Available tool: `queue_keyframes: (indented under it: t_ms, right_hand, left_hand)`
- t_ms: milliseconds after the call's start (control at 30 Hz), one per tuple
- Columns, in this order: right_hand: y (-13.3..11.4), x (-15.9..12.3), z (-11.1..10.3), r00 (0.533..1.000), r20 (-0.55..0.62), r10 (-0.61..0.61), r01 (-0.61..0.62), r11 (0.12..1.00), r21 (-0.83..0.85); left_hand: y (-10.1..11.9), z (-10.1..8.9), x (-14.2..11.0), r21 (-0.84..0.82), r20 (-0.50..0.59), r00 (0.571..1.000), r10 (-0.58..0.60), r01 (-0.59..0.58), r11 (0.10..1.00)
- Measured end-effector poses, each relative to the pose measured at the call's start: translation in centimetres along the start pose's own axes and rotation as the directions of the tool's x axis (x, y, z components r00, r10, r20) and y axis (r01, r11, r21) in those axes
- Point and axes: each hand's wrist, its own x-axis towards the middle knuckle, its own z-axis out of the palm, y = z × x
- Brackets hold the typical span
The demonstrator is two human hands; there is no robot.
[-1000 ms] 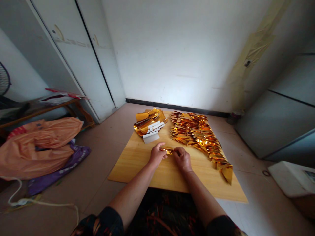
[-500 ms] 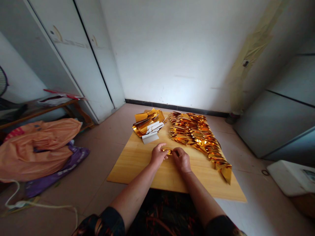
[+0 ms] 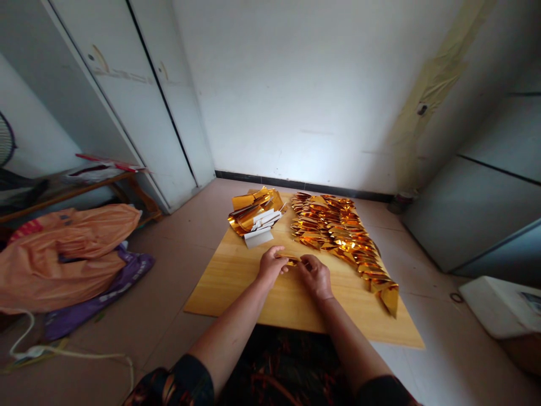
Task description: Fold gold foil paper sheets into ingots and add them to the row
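Note:
Between my hands, just above the wooden board (image 3: pixel 253 299), is a small folded piece of gold foil paper (image 3: pixel 289 259). My left hand (image 3: pixel 271 267) pinches its left end between thumb and fingers. At its right end my right hand (image 3: pixel 315 275) is closed, its fingertips on the foil's edge. Beyond my left hand lies a loose pile of gold foil sheets (image 3: pixel 243 220), with white paper pieces (image 3: pixel 258 237) on its near side. Rows of folded gold foil pieces (image 3: pixel 344 237), nested in one another, spread along the board's right side.
Left on the floor are an orange cloth-like bundle (image 3: pixel 84 237), a purple bag (image 3: pixel 105 299) and a white cable (image 3: pixel 93 354). A low wooden bench (image 3: pixel 139 194) stands by the cabinet (image 3: pixel 139 101). A white box (image 3: pixel 499 307) sits at the right; the wall (image 3: pixel 296 84) is behind.
My right hand has shifted slightly right and turned, and more of the foil piece shows between my hands. My left hand stays almost in place.

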Motion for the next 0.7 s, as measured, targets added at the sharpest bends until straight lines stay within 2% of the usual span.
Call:
queue_keyframes:
  t_ms: [200,500,600,700]
  right_hand:
    - [-0.1,0.1,-0.6,0.999,-0.031,0.030,-0.028,0.999,0.042]
    - [0.2,0.4,-0.3,0.988,-0.091,0.124,-0.109,0.983,0.146]
    - [0.3,0.8,-0.5,0.988,-0.099,0.115,-0.100,0.984,0.146]
    - [-0.1,1.6,-1.6,0.990,-0.116,0.076,-0.065,0.993,0.103]
  left_hand:
    - [-0.2,-0.2,0.2,-0.057,0.041,0.999,0.004,-0.001,0.998]
    - [0.0,-0.3,0.1,-0.042,0.086,0.996,0.005,-0.002,0.999]
    - [-0.2,-0.6,0.3,-0.058,0.112,0.994,0.018,-0.011,0.998]
    - [-0.6,-1.5,0.6,-0.052,0.135,0.988,0.075,-0.068,0.996]
